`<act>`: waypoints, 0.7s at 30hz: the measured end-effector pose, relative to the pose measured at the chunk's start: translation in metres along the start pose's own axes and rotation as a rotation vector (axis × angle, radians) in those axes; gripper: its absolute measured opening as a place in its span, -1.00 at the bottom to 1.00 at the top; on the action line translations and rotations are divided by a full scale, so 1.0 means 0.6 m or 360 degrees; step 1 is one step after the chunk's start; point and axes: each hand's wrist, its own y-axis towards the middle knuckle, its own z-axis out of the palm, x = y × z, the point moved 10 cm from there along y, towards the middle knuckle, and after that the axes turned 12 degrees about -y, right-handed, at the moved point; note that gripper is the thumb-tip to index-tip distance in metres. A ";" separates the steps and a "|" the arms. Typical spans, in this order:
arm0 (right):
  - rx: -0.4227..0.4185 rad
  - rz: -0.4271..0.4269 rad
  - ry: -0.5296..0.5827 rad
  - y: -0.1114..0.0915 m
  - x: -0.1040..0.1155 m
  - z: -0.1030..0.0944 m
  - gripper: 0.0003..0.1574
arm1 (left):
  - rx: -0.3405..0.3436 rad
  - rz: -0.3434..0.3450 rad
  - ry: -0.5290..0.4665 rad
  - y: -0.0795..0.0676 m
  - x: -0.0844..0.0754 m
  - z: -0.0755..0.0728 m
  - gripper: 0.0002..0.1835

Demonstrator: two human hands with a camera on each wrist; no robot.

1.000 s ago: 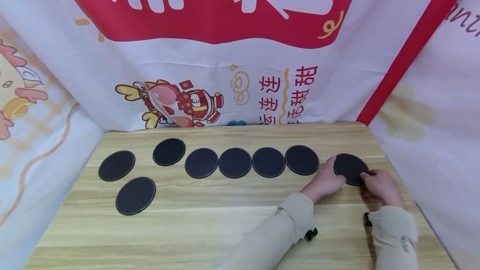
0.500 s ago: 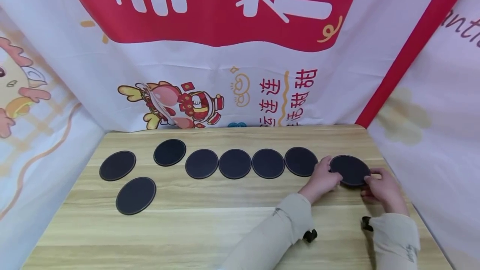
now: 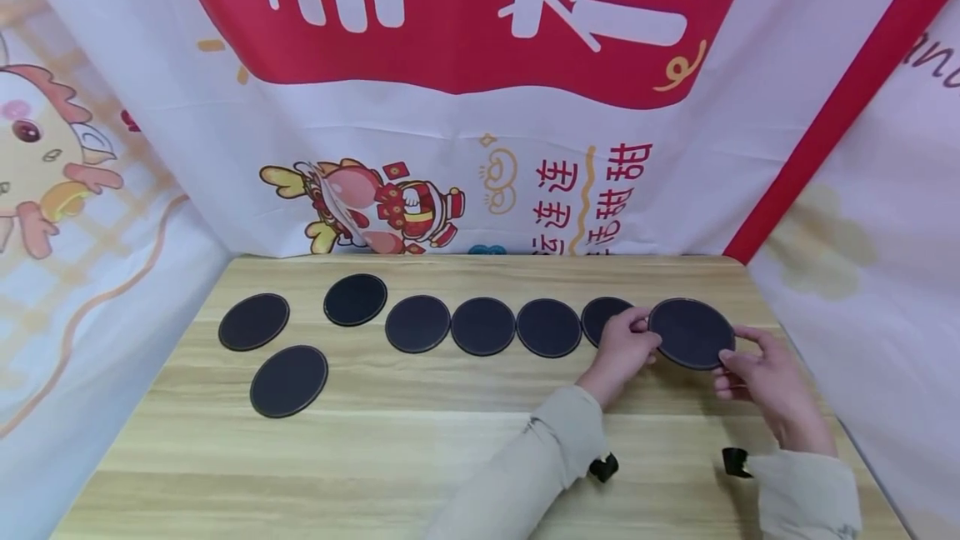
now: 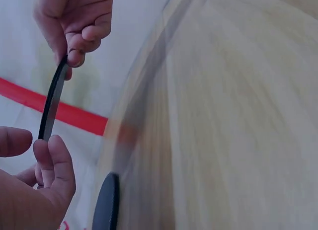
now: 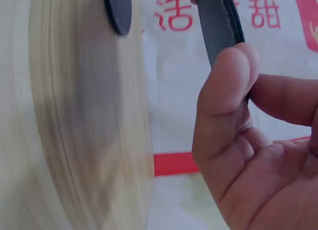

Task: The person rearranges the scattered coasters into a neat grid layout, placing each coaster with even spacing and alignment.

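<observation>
1. The left hand (image 3: 621,348) pinches the left edge of a round black coaster (image 3: 690,333), its thumb and fingertips almost together.
2. The right hand (image 3: 768,373) pinches the same coaster's right edge between thumb and fingers, also nearly closed.
3. That coaster is between the two hands, held clear of the wooden desk (image 3: 360,473), near its right side.
4. Left of it, a partly covered coaster (image 3: 600,315) lies behind the left hand, ending a row of four matching coasters (image 3: 483,326).
5. Three more coasters (image 3: 288,382) lie spread at the desk's left.
</observation>
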 end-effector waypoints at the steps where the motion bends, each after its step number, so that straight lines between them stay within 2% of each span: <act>1: 0.0028 -0.0019 0.0019 -0.002 0.005 0.007 -0.23 | 0.0009 0.0000 0.0014 -0.001 -0.004 -0.005 -0.50; 4: 0.0106 -0.0085 0.0086 -0.009 0.024 0.026 -0.11 | 0.0051 0.0003 0.0034 -0.006 -0.016 -0.019 -0.47; 9: 0.0216 -0.0228 0.0204 -0.018 0.058 0.058 -0.05 | 0.0137 0.0016 0.0071 -0.013 -0.033 -0.047 -0.48; 17: 0.0344 -0.0312 0.0260 -0.024 0.084 0.110 -0.01 | 0.0194 0.0065 0.0155 -0.024 -0.062 -0.100 -0.66; 21: 0.0386 -0.0336 0.0246 -0.025 0.093 0.134 -0.03 | 0.0257 0.0103 0.0210 -0.031 -0.076 -0.124 -0.64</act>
